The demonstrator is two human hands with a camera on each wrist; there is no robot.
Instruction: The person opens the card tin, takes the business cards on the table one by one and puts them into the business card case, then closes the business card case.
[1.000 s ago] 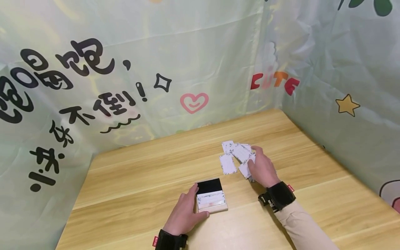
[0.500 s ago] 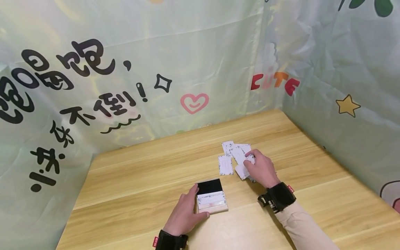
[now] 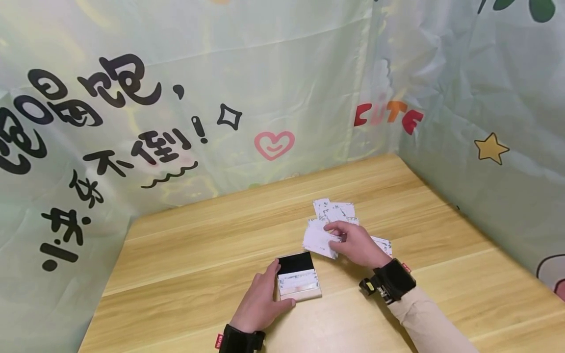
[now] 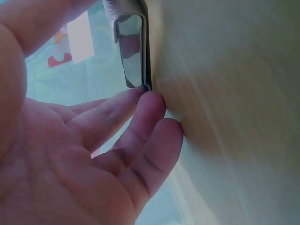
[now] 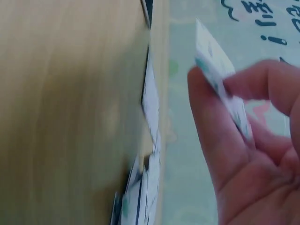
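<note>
The right grip (image 3: 359, 245), thumb and forefinger set in a pinch, lies farther forward than the left grip (image 3: 259, 300), whose thumb and bent fingers stand spread apart.

Booth: pale green cloth (image 3: 318, 88) is walling in a nook; the kind of building is not showing.
Tabletop (image 3: 198, 245): wood grain is running towards the cloth.
Prints: black lettering (image 3: 156, 147), a pink heart (image 3: 274, 147) and a yellow star (image 3: 492, 148) are decorating it.
</note>
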